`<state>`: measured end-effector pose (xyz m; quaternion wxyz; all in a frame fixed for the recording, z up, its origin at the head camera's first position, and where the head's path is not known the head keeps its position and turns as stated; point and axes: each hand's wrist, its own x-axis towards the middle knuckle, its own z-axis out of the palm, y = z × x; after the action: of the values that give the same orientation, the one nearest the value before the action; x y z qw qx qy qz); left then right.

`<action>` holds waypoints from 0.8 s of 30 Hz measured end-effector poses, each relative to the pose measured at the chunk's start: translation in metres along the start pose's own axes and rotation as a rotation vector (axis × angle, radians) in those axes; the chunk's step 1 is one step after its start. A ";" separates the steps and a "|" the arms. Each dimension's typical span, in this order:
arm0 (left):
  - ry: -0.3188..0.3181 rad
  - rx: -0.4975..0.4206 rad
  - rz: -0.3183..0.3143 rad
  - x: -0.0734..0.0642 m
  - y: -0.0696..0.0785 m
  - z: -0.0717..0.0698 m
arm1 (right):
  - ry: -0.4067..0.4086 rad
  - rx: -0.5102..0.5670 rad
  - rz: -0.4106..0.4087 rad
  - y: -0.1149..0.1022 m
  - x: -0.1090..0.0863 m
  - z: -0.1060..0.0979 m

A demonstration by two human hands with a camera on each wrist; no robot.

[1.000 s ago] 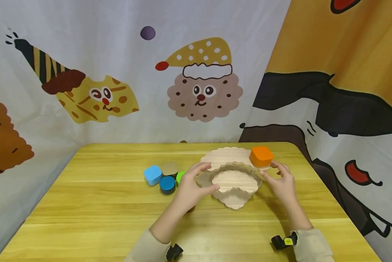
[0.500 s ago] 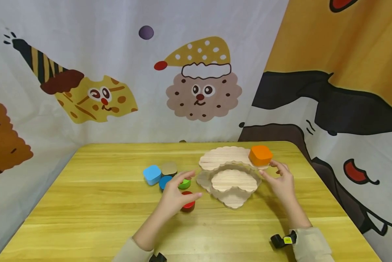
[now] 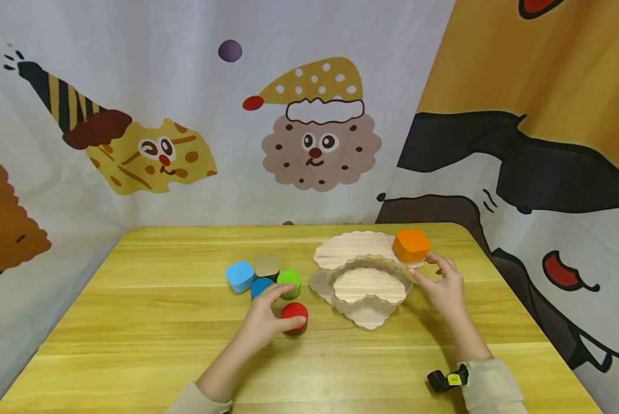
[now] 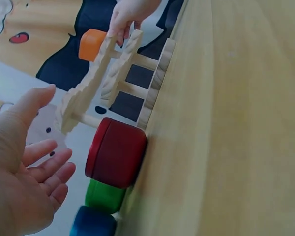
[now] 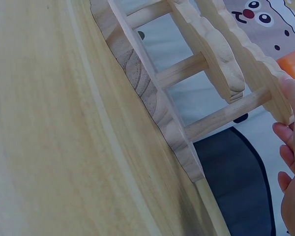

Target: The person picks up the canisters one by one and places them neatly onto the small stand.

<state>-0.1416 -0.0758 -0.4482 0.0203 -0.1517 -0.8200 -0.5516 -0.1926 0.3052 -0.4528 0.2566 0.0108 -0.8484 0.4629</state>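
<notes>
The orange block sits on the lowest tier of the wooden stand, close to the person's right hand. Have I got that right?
The tier is wrong: the left wrist view shows the orange block on the top tier of the wooden stand. It is close to the person's right hand, as you say.

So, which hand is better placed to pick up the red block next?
Probably the left hand: it hovers beside the red block, holding nothing. The right hand is farther away, pinching the wooden stand at its top tier.
</notes>
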 end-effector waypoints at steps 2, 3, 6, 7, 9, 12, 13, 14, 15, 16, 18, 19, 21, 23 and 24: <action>-0.009 0.008 -0.008 -0.002 -0.004 -0.002 | 0.004 -0.003 0.001 0.000 0.000 0.000; -0.013 0.009 -0.010 -0.002 -0.006 -0.002 | 0.004 -0.005 0.002 0.000 0.000 0.000; -0.022 0.020 0.002 -0.004 -0.013 -0.004 | -0.001 -0.026 0.015 -0.003 0.000 0.000; -0.026 0.022 0.006 -0.005 -0.015 -0.004 | -0.004 -0.026 0.016 -0.003 0.000 0.000; -0.036 0.022 0.009 -0.006 -0.018 -0.005 | -0.008 -0.025 0.017 -0.004 0.000 -0.001; -0.056 0.025 0.000 -0.007 -0.022 -0.005 | -0.008 -0.024 0.019 -0.004 0.000 -0.001; -0.064 0.027 -0.006 -0.007 -0.023 -0.005 | -0.008 -0.023 0.020 -0.003 0.000 -0.001; -0.070 0.028 -0.011 -0.008 -0.024 -0.005 | -0.008 -0.022 0.021 -0.003 0.000 0.000; -0.075 0.035 -0.014 -0.008 -0.025 -0.005 | -0.008 -0.021 0.020 -0.003 0.000 0.000; -0.079 0.040 -0.015 -0.008 -0.026 -0.005 | -0.008 -0.020 0.019 -0.003 0.000 0.000; -0.086 0.050 -0.016 -0.009 -0.027 -0.005 | -0.009 -0.017 0.015 -0.003 0.000 0.000; -0.089 0.050 -0.016 -0.009 -0.028 -0.005 | -0.008 -0.017 0.015 -0.002 0.000 0.000; -0.095 0.056 -0.008 -0.009 -0.029 -0.005 | -0.005 -0.023 0.011 -0.002 -0.001 0.000; -0.103 0.061 -0.006 -0.009 -0.030 -0.005 | -0.002 -0.028 0.011 -0.001 0.000 0.000; -0.105 0.062 -0.003 -0.008 -0.031 -0.004 | -0.001 -0.031 0.010 -0.001 0.000 0.000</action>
<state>-0.1425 -0.0922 -0.4760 -0.0187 -0.1787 -0.8369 -0.5170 -0.1922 0.3045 -0.4519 0.2541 0.0025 -0.8557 0.4508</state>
